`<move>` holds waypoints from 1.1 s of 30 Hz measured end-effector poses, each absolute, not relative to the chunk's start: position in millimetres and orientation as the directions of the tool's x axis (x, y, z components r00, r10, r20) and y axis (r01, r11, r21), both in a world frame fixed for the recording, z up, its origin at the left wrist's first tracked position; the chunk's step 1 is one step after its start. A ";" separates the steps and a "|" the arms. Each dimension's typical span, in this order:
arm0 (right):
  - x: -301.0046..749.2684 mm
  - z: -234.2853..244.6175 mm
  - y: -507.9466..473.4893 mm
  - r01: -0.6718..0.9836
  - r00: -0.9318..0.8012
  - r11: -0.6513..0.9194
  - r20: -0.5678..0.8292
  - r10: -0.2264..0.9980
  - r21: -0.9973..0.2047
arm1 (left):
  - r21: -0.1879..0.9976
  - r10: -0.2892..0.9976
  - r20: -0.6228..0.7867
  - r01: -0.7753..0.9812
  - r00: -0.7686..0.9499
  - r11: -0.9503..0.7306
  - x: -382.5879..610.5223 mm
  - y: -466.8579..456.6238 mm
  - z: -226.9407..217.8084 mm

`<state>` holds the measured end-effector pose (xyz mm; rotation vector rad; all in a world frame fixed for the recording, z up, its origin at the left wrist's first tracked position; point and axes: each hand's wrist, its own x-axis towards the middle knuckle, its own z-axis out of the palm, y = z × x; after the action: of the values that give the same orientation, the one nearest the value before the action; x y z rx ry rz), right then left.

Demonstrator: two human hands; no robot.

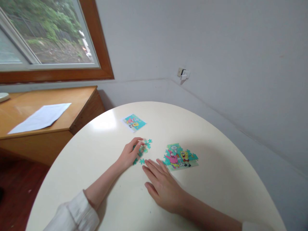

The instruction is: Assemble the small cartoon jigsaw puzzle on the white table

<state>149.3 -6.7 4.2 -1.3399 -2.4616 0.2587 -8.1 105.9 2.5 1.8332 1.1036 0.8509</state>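
My left hand (131, 152) hovers at a small pile of loose teal jigsaw pieces (148, 145), its fingers curved and thumb apart from the index finger. I see no piece gripped in it, though it hides part of the pile. My right hand (165, 186) rests palm down with fingers stretched out, close to a single loose piece (141, 161). Just beyond its fingertips lies a partly assembled jigsaw puzzle (180, 157) with cartoon figures in pink and yellow; its upper edge is jagged.
A small picture card (134, 123) with the same cartoon figures lies farther back on the round white table (216, 192). To the left stands a wooden desk (81, 99) with white paper (40, 118) on it. Walls and a window (55, 35) border the table's far side.
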 end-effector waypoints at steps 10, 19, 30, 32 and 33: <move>148.5 5.7 -6.6 0.780 -0.469 0.530 0.250 0.847 -0.333 | 0.904 0.925 0.158 0.327 0.346 -0.276 -8.4 109.8 -1.1; 147.8 7.0 -7.7 0.771 -0.473 0.549 0.287 0.833 -0.323 | 0.507 0.767 0.332 0.582 0.549 -0.636 -5.3 102.9 -6.1; 147.6 0.9 -4.9 0.769 -0.503 0.594 0.350 0.790 -0.236 | 0.359 0.816 0.296 0.734 0.497 -0.577 -7.6 103.6 -10.6; 147.9 -0.2 -4.2 0.764 -0.510 0.602 0.354 0.784 -0.233 | 0.357 0.826 0.296 0.746 0.480 -0.562 -7.4 105.0 -11.4; 148.1 -0.5 -4.1 0.761 -0.512 0.605 0.356 0.782 -0.234 | 0.361 0.837 0.288 0.756 0.466 -0.545 -7.1 106.0 -11.7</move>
<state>148.1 -4.1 -0.5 -1.2292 -2.4079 0.0660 -7.1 106.0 -11.7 2.5285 1.3902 0.6525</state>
